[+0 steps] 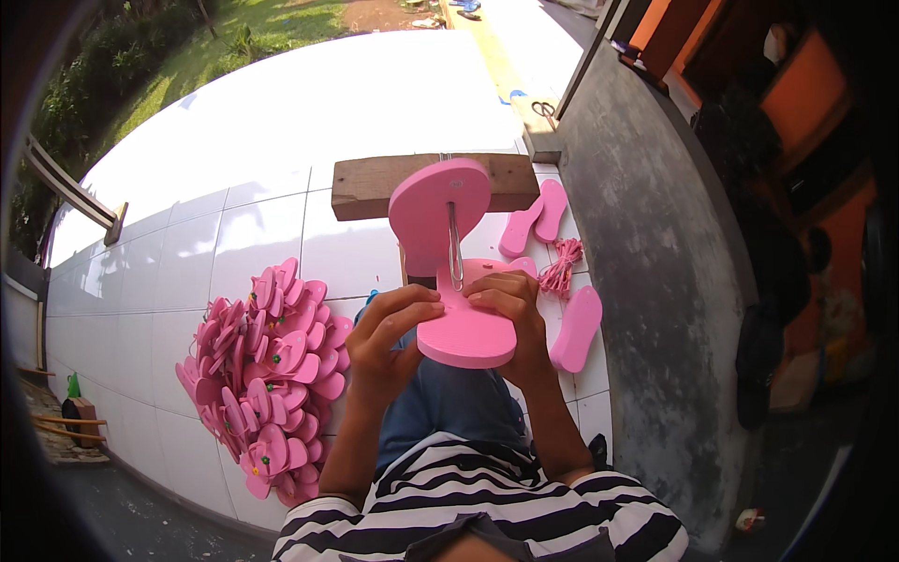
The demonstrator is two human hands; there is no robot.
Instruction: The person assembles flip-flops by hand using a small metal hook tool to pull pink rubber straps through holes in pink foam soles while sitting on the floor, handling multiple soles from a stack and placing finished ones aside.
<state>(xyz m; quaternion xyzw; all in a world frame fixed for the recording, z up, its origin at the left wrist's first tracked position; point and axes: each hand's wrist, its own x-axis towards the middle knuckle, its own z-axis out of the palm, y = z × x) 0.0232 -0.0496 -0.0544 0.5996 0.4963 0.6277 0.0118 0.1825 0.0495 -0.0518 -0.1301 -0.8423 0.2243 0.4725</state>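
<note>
Sunlit white tile floor (257,239) beside mottled grey wall (655,281)

Head-worn left fisheye, looking down and forward, close over hands (379,339), tiled floor (257,248) beyond.

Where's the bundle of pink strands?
In the head view, the bundle lies on the floor right of the right hand, above a loose pink sole.

The site is assessed as a house porch used for sandal handwork: white floor tiles (257,239) are bordered by a lawn (286,30) and a grey wall (637,281), and a flip-flop heap (290,351) is noted near a held pink sole (466,334).
</note>
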